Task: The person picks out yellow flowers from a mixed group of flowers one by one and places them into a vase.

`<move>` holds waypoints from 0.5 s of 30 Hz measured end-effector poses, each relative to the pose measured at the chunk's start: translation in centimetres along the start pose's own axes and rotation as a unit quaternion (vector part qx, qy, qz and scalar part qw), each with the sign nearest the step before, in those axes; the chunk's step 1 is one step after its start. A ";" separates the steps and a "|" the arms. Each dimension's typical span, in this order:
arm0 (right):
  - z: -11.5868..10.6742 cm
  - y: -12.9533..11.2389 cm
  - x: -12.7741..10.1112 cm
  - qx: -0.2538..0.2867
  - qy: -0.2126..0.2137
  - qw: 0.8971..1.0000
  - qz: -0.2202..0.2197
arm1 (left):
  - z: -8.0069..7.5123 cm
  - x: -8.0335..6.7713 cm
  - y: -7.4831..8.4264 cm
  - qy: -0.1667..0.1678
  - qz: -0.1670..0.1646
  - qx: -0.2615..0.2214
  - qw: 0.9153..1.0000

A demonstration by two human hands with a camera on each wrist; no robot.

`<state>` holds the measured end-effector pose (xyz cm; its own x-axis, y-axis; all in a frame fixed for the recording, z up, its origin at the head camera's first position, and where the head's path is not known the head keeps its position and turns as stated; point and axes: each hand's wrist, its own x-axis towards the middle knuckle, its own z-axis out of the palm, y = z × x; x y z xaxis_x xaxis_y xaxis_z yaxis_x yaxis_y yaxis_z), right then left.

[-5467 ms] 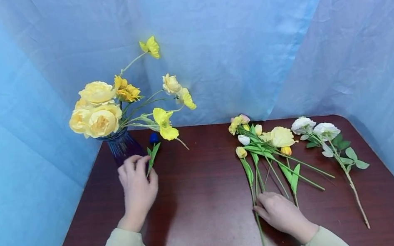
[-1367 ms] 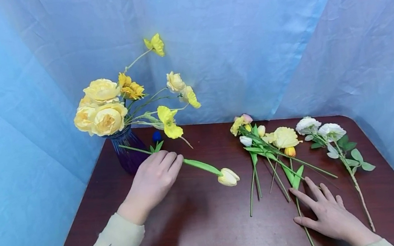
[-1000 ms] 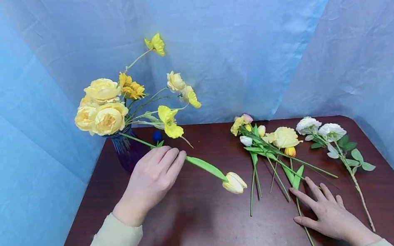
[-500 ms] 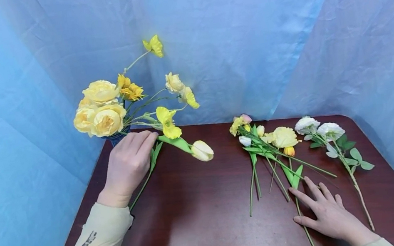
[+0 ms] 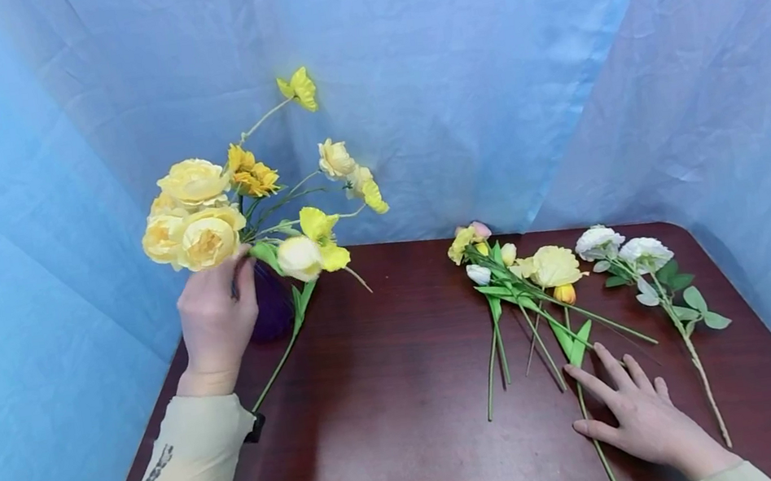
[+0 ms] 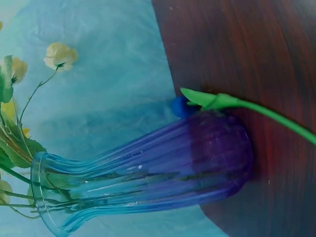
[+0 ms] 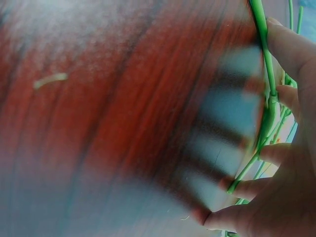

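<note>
- Pale cream was the bloom of the tulip (image 5: 299, 257), which the left hand (image 5: 215, 324) held up just beside the rim of the vase (image 6: 148, 168), near the back left corner of the table (image 5: 398, 436).
- The left hand's fingers were curled round the upper part of the stem, close under the bloom; the long green stem (image 5: 277, 366) hung down and toward the front, its lower end behind the sleeve (image 5: 189, 473).
- The vase, of ribbed glass, blue at the mouth and purple at the base, already carried a bunch of yellow flowers (image 5: 200, 217), and the tulip's head touched or almost touched them.
- The right hand (image 5: 640, 418) lay flat on the table near the front right corner, fingers spread and straight, holding nothing; one green stem (image 7: 264, 54) ran under its fingers.
- A heap of loose flowers (image 5: 524, 278) lay toward the back of the table, right of the middle, and a white spray (image 5: 636, 263) lay near the right edge.
- I judge the tulip to be very light, with a thin stem that bends but springs back, perhaps plastic; the bloom looked soft and easy to crush.
- It seems best to take it at the middle of the stem, below the leaf, and not at the head.
- The vase looked top-heavy and fragile, so a push at its rim could tip it.
</note>
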<state>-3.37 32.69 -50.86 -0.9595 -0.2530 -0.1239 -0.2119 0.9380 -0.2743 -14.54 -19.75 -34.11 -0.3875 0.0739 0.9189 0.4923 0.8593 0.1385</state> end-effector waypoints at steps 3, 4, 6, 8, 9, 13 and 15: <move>0.0 0.0 0.0 0.000 -0.001 1.000 0.001 | 0.0 0.3 -0.2 0.010 -0.037 -0.002 0.999; 0.0 0.0 0.0 -0.001 0.000 1.000 0.000 | 0.1 0.3 -0.2 0.011 -0.051 0.002 0.999; 0.0 0.0 0.0 0.000 -0.002 1.000 0.002 | 0.2 0.4 -0.3 0.010 -0.076 0.015 0.997; -0.1 0.0 0.0 0.001 -0.003 1.000 0.003 | 0.3 0.5 -0.5 0.005 -0.104 0.028 0.994; -0.1 0.0 0.0 0.003 -0.005 1.000 0.005 | 0.4 0.5 -0.7 0.003 -0.113 0.035 0.993; -0.1 -0.1 -0.1 0.001 -0.002 1.000 0.002 | 0.8 0.4 -1.3 -0.005 -0.142 0.041 0.989; -0.1 -0.2 0.0 0.000 -0.001 1.000 0.002 | 0.9 0.3 -1.6 -0.008 -0.151 0.045 0.988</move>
<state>-3.31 32.57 -50.69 -0.9599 -0.2501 -0.1267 -0.2083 0.9387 -0.2748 -16.15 -20.70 -34.35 -0.5183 -0.1851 0.8349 0.2816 0.8849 0.3709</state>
